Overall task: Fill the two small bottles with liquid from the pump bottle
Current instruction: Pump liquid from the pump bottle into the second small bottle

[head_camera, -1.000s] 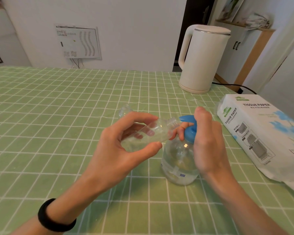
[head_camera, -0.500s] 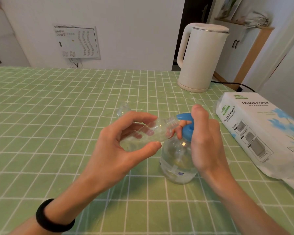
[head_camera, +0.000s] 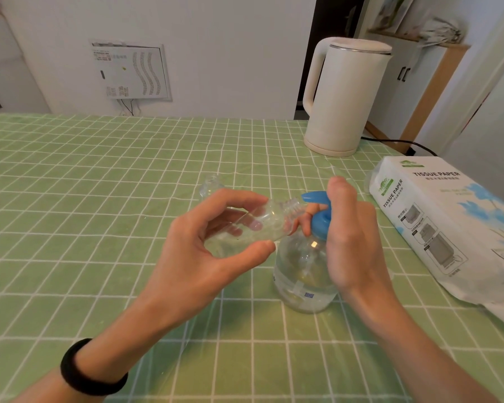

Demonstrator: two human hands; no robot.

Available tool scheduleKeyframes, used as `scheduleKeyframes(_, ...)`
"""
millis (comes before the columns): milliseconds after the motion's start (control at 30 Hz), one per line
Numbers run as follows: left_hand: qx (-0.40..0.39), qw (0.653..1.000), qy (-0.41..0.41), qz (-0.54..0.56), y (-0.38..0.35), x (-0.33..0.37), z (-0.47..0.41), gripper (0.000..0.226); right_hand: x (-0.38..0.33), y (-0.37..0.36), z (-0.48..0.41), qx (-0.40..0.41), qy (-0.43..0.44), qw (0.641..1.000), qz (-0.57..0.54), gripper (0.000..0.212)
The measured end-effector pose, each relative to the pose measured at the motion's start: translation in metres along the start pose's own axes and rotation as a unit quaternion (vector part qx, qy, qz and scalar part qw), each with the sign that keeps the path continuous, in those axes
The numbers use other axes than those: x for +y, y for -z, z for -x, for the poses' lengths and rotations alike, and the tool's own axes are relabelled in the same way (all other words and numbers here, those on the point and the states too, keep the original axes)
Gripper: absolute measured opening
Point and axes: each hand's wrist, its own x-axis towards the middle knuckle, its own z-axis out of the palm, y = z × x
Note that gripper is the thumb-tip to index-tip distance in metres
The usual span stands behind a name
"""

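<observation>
The left hand (head_camera: 192,257) is pinching a tilted small bottle (head_camera: 256,225). The right hand (head_camera: 352,237) is gripping the pump bottle (head_camera: 303,271) by its top.

Left hand (head_camera: 192,257) curled gripping, right hand (head_camera: 355,242) clasping, forearms angled inward

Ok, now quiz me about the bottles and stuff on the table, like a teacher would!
1. True or false: the left hand holds the small bottle upright.
2. The pump bottle gripped by the right hand has a top that is: A red, B blue, C white?
3. What words are printed on the pack right of it?
Key: 1 false, it is tilted; 2 B; 3 TISSUE PAPER.
</observation>
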Motion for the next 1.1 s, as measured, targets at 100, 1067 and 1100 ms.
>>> scheduleKeyframes(100,0.0,1.0,0.0,0.0,0.0001,0.0009,-0.0001,0.042,-0.0005,0.0012,-0.0007,-0.001,0.013,1.0,-0.01,0.059)
scheduleKeyframes(1067,0.003,1.0,0.002,-0.002,0.002,-0.002,-0.0015,0.043,-0.0041,0.0015,-0.0012,-0.007,-0.001,1.0,-0.022,0.056)
scheduleKeyframes(1100,0.003,1.0,0.002,-0.001,0.0016,-0.0017,-0.0016,0.042,-0.0038,0.0019,-0.0019,-0.008,0.003,1.0,-0.013,0.055)
